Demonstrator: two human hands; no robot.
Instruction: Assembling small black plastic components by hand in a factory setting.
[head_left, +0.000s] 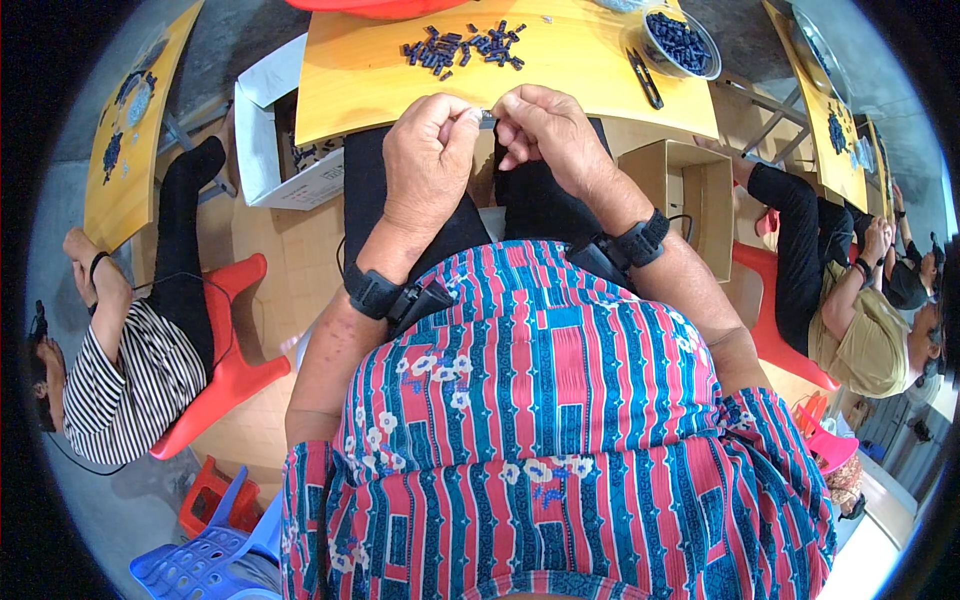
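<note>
Both my hands meet just past the near edge of the yellow table (350, 90). My left hand (428, 150) is closed, with thumb and forefinger pinched together. Close beside it, my right hand (552, 135) is also in a pinch, its other fingers curled. A small dark and whitish bit shows between the fingertips, too small and covered to name. Beyond the hands lies a loose pile of small dark blue parts (440, 50). More such parts (678, 42) fill a round clear tub (715, 68) at the right, with black snips (645, 80) beside it.
A red basin (380, 8) stands at the table's far edge. An open white box (258, 140) is at the left, a brown cardboard box (655, 165) at the right. People sit on red chairs (225, 370) on both sides. A blue plastic chair (190, 570) is behind left.
</note>
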